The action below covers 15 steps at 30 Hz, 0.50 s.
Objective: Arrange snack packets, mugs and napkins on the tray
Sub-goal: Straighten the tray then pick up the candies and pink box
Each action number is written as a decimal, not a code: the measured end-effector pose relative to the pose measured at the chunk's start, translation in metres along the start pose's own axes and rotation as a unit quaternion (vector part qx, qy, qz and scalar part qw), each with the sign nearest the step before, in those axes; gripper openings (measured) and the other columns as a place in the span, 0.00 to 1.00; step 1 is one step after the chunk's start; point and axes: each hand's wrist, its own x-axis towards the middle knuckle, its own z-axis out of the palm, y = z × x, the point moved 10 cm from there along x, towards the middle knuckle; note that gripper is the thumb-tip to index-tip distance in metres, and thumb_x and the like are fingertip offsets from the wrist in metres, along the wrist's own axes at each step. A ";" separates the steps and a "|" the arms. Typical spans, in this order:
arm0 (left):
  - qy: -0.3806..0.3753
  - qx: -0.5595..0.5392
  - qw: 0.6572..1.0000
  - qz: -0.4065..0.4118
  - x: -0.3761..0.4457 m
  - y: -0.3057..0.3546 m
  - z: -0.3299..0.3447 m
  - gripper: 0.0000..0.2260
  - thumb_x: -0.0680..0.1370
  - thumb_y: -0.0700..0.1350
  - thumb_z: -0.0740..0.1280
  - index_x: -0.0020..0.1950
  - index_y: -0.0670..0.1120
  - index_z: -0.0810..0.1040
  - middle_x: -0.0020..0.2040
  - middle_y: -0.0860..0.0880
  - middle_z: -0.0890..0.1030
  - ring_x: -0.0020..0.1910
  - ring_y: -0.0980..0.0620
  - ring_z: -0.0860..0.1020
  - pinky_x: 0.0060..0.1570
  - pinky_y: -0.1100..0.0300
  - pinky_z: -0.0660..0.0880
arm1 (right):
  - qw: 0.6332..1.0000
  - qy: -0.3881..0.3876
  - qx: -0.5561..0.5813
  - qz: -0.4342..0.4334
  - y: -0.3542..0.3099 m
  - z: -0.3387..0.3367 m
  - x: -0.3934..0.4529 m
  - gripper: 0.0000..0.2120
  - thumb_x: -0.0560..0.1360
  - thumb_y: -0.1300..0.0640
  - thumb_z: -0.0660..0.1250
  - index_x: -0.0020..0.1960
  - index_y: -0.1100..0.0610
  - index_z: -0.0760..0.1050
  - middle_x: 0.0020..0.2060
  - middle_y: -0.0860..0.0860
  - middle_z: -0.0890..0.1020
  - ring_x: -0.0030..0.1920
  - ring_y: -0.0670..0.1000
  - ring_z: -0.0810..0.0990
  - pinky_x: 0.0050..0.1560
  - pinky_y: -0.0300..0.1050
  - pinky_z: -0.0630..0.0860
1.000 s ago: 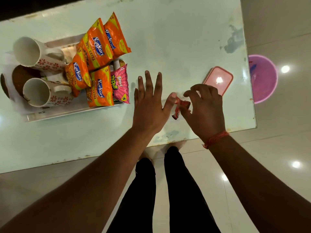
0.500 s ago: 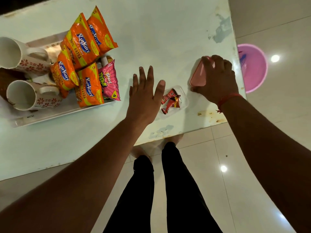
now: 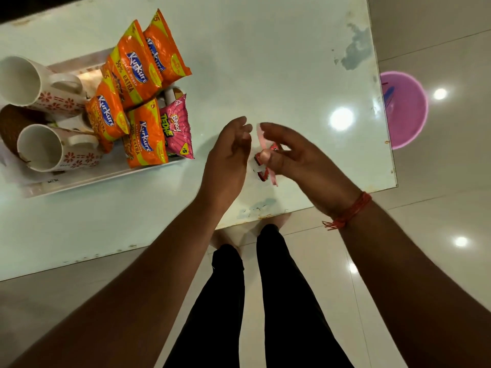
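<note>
Fingers of the right hand [image 3: 297, 152] pinch a pink lid [image 3: 261, 139] edge-on over red sweets [image 3: 261, 166]. Just left of it, the left hand [image 3: 228, 152] hangs loosely curled, empty. Snack packets [image 3: 135, 73] and mugs [image 3: 50, 147] fill the tray [image 3: 106, 177] farther left.

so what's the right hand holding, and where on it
The right hand holds the pink lid tilted on edge, thumb on one face and fingers behind. The left hand holds nothing.

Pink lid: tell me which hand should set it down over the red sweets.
Right. The right hand pinches the pink lid, tilted on edge just above the red sweets. The left hand is beside them, fingers loosely curled, holding nothing; it would first have to take the lid.
</note>
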 end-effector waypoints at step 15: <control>0.168 0.128 0.977 -0.014 -0.022 -0.028 -0.022 0.01 0.77 0.47 0.67 0.47 0.51 0.78 0.45 0.53 0.81 0.44 0.55 0.79 0.47 0.46 0.81 | 0.928 0.282 -0.240 -0.033 0.022 -0.062 -0.005 0.09 0.79 0.55 0.64 0.57 0.53 0.80 0.46 0.52 0.80 0.44 0.48 0.77 0.48 0.42 0.78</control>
